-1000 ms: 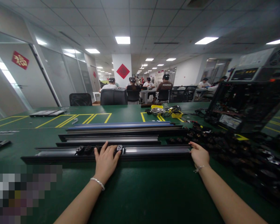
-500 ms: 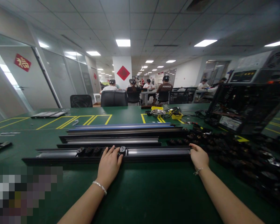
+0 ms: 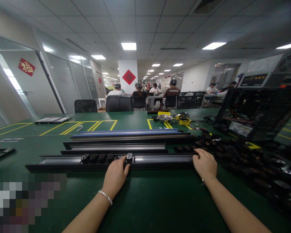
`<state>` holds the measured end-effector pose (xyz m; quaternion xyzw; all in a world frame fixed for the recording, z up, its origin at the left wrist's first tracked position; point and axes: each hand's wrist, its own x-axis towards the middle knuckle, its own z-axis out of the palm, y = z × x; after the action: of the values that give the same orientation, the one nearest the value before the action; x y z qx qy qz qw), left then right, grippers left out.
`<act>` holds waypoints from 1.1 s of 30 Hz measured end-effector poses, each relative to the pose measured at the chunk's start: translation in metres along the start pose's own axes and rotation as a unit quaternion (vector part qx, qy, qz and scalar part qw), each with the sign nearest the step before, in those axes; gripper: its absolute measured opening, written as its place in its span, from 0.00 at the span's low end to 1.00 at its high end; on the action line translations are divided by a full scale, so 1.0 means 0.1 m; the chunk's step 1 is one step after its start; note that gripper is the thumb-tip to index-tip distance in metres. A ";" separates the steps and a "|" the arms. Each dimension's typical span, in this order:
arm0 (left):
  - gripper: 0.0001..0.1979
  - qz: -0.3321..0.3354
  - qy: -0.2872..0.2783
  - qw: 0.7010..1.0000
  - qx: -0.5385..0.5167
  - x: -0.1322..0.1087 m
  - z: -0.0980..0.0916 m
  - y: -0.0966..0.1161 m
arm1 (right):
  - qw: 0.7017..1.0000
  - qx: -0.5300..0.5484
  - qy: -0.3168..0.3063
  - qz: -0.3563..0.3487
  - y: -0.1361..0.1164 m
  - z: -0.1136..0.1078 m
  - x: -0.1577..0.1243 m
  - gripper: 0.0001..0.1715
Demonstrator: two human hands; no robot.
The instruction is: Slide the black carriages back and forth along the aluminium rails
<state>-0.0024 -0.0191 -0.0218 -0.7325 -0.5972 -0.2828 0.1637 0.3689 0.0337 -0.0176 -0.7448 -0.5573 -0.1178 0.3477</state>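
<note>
A long black rail (image 3: 163,159) with a shiny metallic channel lies crosswise in front of me. Several small black modules, which look like power sockets (image 3: 102,157), sit in its left half. My left hand (image 3: 115,176) has its fingers curled at one socket module (image 3: 129,158) with a pale face, set a little right of the others. Thumb and forefinger touch its left and near side; the other fingertips are partly hidden. At the rail's right end my right hand (image 3: 205,164) is closed, thumb and fingers gripping that end.
Behind lie more rails (image 3: 118,146), one bluish (image 3: 128,131). A heap of black modules (image 3: 254,161) covers the right side, beside an open computer case (image 3: 254,113). Farther back are a metal bowl (image 3: 165,118) and cables (image 3: 181,117). People sit at distant desks.
My left hand's spread fingers have drawn together and curled beside the pale-faced module. My right hand has shifted slightly left onto the rail's end. The view has moved a little.
</note>
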 end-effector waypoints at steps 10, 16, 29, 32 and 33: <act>0.18 -0.016 -0.042 0.999 -0.008 0.01 -0.05 0.05 | 0.966 0.011 -0.112 -0.234 -0.53 -0.03 -0.36 0.24; 0.18 -0.024 -0.057 0.998 -0.010 0.03 -0.07 0.07 | 0.983 -0.017 -0.118 -0.143 -0.69 -0.03 -0.44 0.26; 0.18 -0.023 -0.050 0.998 -0.020 0.02 -0.05 0.05 | 0.945 0.070 -0.157 -0.277 -1.06 -0.06 -0.72 0.16; 0.18 -0.026 -0.055 0.998 -0.023 0.02 -0.04 0.05 | 0.943 0.075 -0.153 -0.286 -1.07 -0.04 -0.71 0.13; 0.18 -0.027 -0.056 0.998 -0.023 0.02 -0.04 0.05 | 0.943 0.077 -0.151 -0.286 -1.07 -0.03 -0.71 0.13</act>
<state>0.0015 -0.0214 -0.0171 -0.7348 -0.6180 -0.2591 0.1051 0.2472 -0.0065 -0.0137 -0.5340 -0.8001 -0.0550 0.2676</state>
